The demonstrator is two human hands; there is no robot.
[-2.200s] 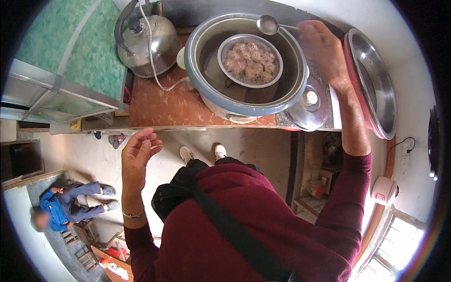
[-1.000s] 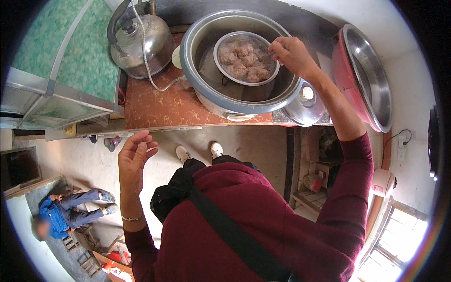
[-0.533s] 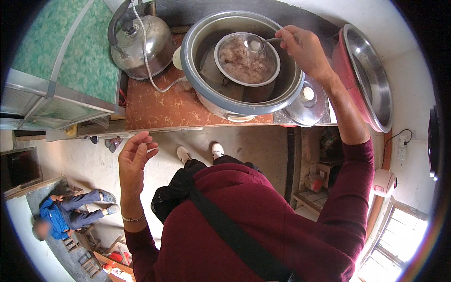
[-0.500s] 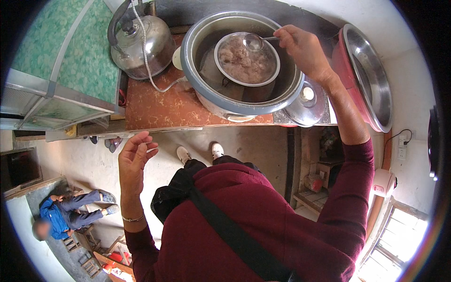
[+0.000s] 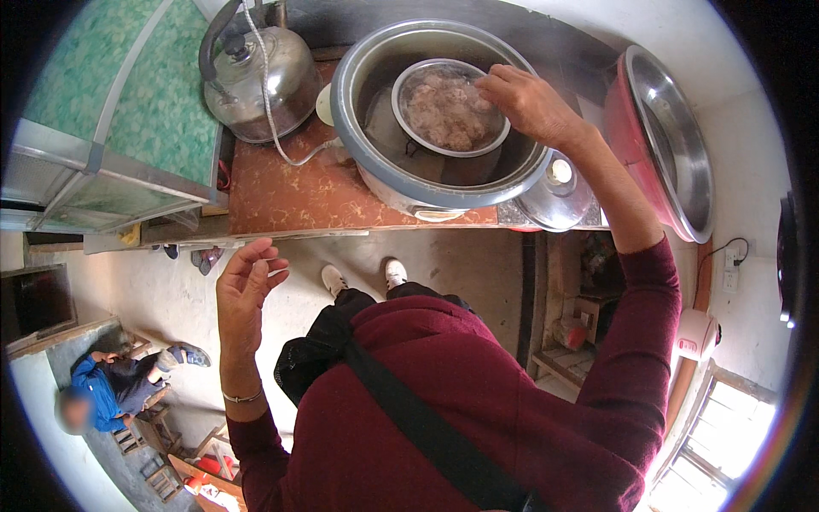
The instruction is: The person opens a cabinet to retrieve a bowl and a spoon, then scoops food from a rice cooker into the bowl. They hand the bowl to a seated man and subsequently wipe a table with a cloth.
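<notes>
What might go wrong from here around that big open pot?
The right hand, low over the open pot, might get scalded if the contents are hot. Bumping the metal bowl could spill its food. The lid, near the counter's front edge, might fall if the forearm brushes it.

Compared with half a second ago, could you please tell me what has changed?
The right hand has moved left and down in the picture, to the right side of the bowl; the spoon it held cannot be made out now. The seated person has shifted their legs. The empty left hand, cooker and kettle stay as they were.
</notes>
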